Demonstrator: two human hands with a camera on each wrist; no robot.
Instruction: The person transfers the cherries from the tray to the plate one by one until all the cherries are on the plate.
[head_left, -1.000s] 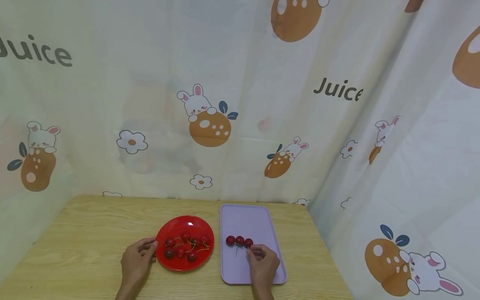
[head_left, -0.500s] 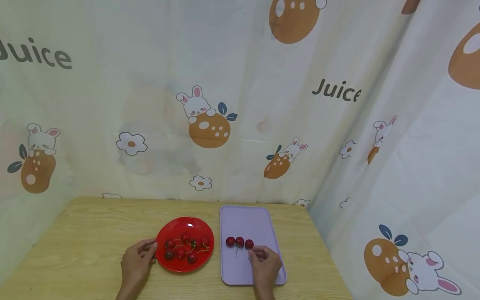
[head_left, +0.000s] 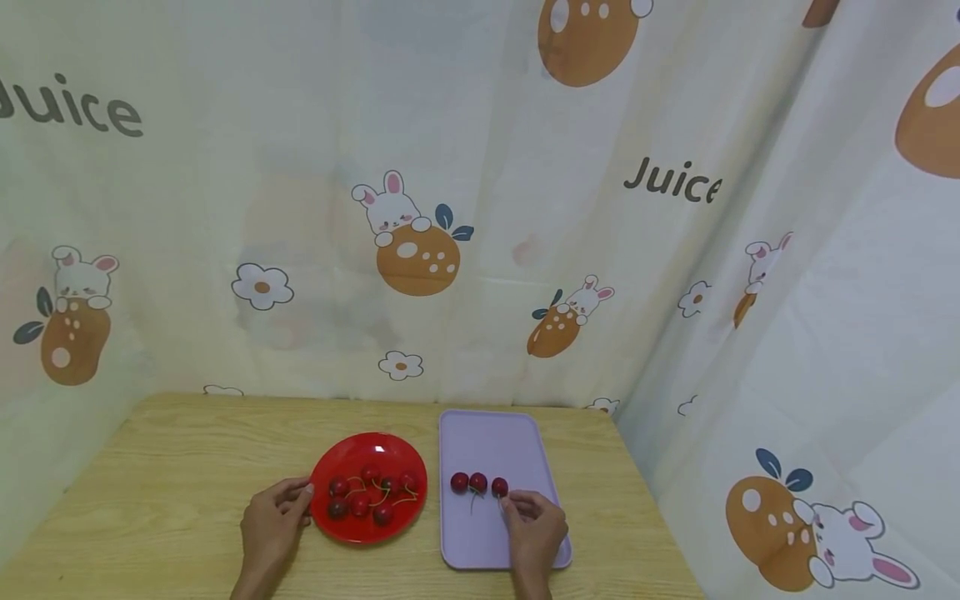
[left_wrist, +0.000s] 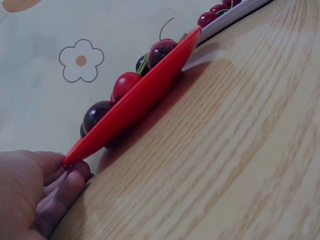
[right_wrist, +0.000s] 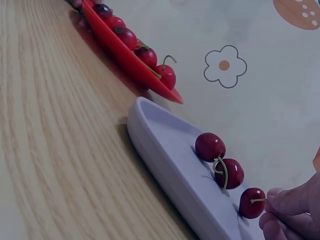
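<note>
My left hand (head_left: pixel 272 523) pinches the near-left rim of a round red plate (head_left: pixel 408 518). Several dark red cherries (left_wrist: pixel 126 85) with green stems lie on that plate. On the lilac tray (head_left: pixel 487 437), two cherries sit side by side, one of them a cherry (right_wrist: pixel 210 147) at the left end, the other a cherry (right_wrist: pixel 229 174) with its stem curling toward the front. Just right of them, the thumb and fingertips of my right hand (head_left: pixel 536 533) pinch the stem of a third cherry (right_wrist: pixel 252 203). That cherry stands a small gap apart from the pair.
A pale wood-grain table (head_left: pixel 202 467) carries the plate and the tray, which lie close together. Behind it hangs a cream curtain (head_left: pixel 315 208) printed with rabbits, fruit and flowers. The curtain (head_left: pixel 840 375) also runs along the right side.
My right hand has shifted slightly to the right along the tray, and the cherry it pinches has moved with it, away from the other two. The left hand stays on the plate.
</note>
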